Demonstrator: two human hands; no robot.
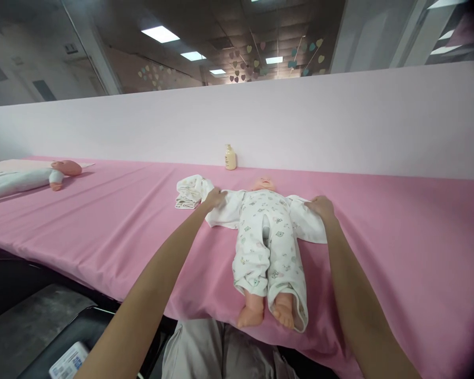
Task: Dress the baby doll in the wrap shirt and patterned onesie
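A baby doll (265, 237) in a white printed sleepsuit lies on its back on the pink table cover (398, 237), feet toward me at the front edge. My left hand (214, 199) rests closed on the spread white cloth at the doll's left side. On the other side, my right hand (321, 207) grips the white cloth (310, 226). A folded white garment (189, 191) lies just left of my left hand.
A small yellow lotion bottle (229, 157) stands against the pale pink back wall behind the doll. A second doll (61, 171) in white lies at the far left of the table. A dark chair and floor show below the table's left edge.
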